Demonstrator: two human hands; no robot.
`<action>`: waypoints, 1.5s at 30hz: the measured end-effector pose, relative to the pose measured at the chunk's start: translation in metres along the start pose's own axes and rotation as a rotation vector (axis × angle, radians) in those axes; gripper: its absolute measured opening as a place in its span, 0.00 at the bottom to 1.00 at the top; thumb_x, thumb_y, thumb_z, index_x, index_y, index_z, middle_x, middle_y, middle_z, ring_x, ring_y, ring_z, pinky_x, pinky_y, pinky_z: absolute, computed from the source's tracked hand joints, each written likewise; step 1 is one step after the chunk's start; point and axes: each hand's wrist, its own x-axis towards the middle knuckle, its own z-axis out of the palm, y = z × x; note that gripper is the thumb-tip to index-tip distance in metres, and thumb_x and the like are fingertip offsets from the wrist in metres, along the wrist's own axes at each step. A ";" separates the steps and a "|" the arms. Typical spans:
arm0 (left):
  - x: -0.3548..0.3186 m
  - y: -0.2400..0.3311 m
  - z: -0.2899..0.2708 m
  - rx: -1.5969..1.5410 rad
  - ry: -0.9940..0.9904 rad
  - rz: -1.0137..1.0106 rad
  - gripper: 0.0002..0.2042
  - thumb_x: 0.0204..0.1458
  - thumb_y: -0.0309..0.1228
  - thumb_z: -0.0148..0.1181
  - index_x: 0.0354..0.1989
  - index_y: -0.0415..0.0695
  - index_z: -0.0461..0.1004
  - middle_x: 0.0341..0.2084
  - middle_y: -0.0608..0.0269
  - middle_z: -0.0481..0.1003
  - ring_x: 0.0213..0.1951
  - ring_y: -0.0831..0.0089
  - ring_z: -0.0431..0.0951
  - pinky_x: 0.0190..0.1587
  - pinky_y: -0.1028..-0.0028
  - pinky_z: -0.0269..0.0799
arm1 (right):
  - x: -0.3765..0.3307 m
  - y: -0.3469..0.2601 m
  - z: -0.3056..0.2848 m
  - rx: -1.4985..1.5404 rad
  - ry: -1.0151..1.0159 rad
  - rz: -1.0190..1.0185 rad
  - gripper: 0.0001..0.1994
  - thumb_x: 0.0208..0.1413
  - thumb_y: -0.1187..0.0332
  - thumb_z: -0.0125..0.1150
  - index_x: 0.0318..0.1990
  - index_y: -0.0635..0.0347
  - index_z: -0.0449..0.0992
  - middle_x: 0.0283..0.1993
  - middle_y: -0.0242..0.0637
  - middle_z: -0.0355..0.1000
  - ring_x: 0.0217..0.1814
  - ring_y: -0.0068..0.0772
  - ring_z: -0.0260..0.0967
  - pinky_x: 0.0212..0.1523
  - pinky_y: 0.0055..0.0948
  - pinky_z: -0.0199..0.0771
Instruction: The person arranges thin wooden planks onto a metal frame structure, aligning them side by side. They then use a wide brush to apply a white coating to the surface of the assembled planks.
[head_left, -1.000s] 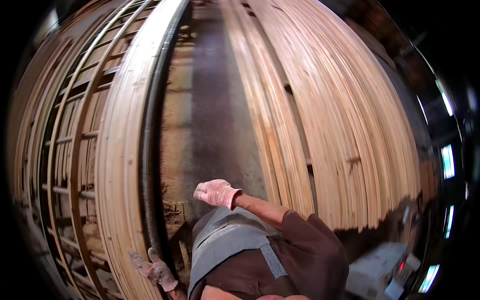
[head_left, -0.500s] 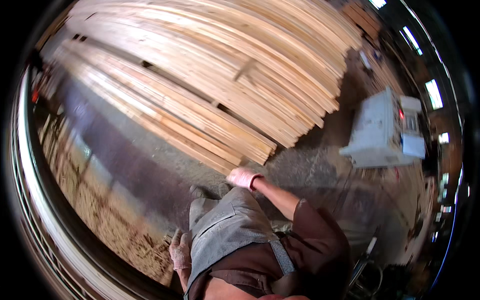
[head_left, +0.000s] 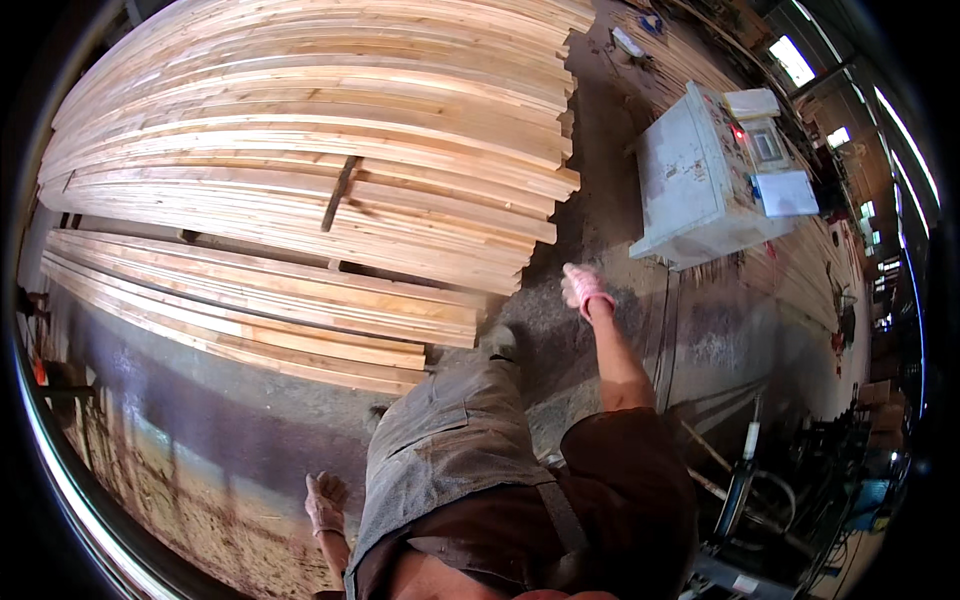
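My right hand (head_left: 586, 290), in a pale pink glove, is held out in front of my body above the dark floor. Its fingers look curled in, and nothing shows in them. It is off the board ends, between the lumber and a grey machine cabinet (head_left: 685, 180). My left hand (head_left: 326, 502), in a dirty glove, hangs by my left side with loosely bent fingers apart, holding nothing. Ahead lies a broad stack of long pale boards (head_left: 300, 120). A narrower row of boards (head_left: 270, 310) lies on its near side. A short dark stick (head_left: 341, 194) rests across the broad stack.
The grey cabinet carries a control panel (head_left: 768, 145) with a red light. Sawdust-coloured ground (head_left: 180, 520) stretches along the left. At lower right stands dark equipment with a white-and-black cylinder (head_left: 742, 470). A metal rail (head_left: 75, 500) curves along the left rim.
My view has turned right, so the boards sit further left. My right hand has moved forward and right, away from the board ends. One foot has stepped forward.
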 end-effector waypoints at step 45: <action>-0.182 -0.141 0.295 0.484 0.100 0.040 0.26 0.58 0.53 0.60 0.40 0.36 0.82 0.36 0.58 0.82 0.40 0.70 0.79 0.47 0.70 0.73 | 0.153 -0.188 0.132 0.080 -0.294 -0.124 0.17 0.57 0.55 0.70 0.46 0.54 0.75 0.27 0.33 0.70 0.19 0.30 0.72 0.14 0.28 0.74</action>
